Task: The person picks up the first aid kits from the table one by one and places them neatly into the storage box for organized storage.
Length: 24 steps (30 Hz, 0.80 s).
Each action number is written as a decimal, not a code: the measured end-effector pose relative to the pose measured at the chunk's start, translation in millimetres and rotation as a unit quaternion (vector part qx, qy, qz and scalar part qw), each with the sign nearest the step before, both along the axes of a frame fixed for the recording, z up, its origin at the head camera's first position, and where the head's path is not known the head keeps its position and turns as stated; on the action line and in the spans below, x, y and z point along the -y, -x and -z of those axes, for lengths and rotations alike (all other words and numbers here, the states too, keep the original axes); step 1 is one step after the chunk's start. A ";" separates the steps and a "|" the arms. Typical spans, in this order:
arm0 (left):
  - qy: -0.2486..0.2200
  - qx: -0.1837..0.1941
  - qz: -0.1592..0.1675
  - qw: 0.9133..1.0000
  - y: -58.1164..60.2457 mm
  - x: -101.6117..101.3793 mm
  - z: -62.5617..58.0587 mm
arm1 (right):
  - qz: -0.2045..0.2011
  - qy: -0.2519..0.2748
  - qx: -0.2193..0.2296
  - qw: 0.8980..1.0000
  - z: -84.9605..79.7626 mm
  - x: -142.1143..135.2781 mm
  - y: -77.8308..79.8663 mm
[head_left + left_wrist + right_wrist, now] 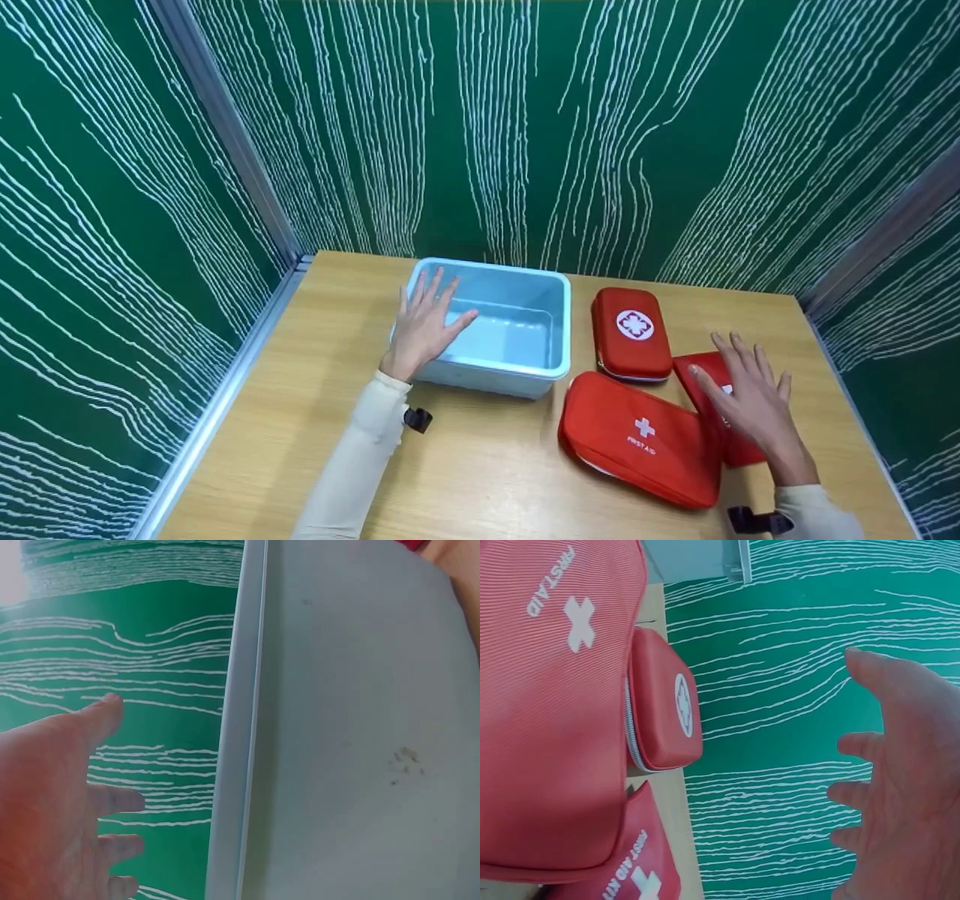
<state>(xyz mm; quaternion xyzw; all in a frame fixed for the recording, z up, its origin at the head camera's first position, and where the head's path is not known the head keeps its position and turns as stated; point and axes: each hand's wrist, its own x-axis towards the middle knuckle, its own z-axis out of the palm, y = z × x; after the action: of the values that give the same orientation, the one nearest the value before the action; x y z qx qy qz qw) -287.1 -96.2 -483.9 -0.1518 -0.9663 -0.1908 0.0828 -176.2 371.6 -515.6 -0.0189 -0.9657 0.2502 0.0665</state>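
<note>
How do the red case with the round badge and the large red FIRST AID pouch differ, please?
Marking: the red case has a round white badge, while the FIRST AID pouch has a plain white cross above its lettering.
Size: the pouch looks larger than the case.
Place: the case lies farther from the person, the pouch nearer.
Both are red, have rounded corners and lie on the wooden table.

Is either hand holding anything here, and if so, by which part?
Nothing is held: the left hand is open near the blue bin, the right hand open near a red pouch.
</note>
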 end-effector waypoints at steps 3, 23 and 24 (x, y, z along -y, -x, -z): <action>-0.002 -0.006 -0.015 1.000 -0.6 5.9 1.8 | 0.012 0.001 0.009 1.000 6.4 0.6 -2.9; -0.101 -0.006 -0.166 0.981 -10.5 56.3 18.7 | 0.157 -0.005 0.174 0.972 58.1 1.3 -39.4; -0.103 -0.003 -0.169 0.980 -12.2 58.1 19.5 | 0.167 0.007 0.187 0.968 60.8 1.2 -41.5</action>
<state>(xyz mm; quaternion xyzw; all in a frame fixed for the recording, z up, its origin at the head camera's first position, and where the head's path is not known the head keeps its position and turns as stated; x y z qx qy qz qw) -274.9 -154.3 -503.4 0.0224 -0.9529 -0.2722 0.1318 -134.7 370.4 -576.4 -0.2264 -0.9425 0.2339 -0.0751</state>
